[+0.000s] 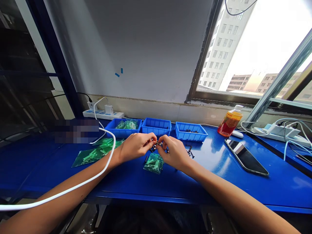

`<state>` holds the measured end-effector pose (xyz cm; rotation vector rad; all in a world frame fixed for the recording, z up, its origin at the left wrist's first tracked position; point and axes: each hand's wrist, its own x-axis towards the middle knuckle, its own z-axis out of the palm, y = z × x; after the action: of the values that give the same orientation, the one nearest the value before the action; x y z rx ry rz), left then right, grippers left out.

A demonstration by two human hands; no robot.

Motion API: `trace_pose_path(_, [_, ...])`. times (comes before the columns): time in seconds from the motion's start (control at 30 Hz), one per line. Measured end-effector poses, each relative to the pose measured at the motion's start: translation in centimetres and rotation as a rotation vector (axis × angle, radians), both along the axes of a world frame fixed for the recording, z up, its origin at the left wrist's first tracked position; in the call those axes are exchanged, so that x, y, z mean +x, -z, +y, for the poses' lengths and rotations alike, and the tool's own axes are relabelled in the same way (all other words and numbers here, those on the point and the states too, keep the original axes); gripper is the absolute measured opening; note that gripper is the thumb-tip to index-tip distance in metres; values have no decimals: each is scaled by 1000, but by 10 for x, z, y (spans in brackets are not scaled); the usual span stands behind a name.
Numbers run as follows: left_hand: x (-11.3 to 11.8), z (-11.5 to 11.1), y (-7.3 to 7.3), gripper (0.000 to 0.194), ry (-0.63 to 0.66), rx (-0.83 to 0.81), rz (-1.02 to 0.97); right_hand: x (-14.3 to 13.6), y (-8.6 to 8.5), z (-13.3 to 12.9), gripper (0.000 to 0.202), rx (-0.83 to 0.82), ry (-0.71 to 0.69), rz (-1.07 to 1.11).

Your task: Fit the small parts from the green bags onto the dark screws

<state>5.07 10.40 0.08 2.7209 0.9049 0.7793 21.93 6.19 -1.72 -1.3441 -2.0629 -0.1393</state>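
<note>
My left hand (140, 144) and my right hand (175, 152) meet over the blue table, thumbs and fingers pinched. Small shiny metal screws (159, 144) show between the fingertips; the fingers hide part of them. Just below lies a small green plastic bag (154, 163) with pale strip-like pieces inside. Loose dark screws (190, 151) are scattered to the right of my right hand. Larger green bags (96, 152) lie left of my left hand, partly behind the forearm.
Behind my hands stand a blue bin with green bags (110, 126), a middle blue bin (156, 132) and a right blue bin with dark screws (191, 136). A white cable (110, 156) crosses my left forearm. A bottle (230, 121) and phone (246, 156) are at right.
</note>
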Motion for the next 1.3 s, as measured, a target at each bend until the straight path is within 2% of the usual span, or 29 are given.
trace_pose_path(0.37, [0,1,0,12,-17,0,-3,-1,1,0,5,15,4,9])
trace_pose_path(0.8, [0,0,-2,20,-50,0,40,0,1,0,4,10,0,25])
trace_pose_path(1.3, [-1,3,-1,20,45,-11,-34,-1,0,-1,7,5,-6,-9])
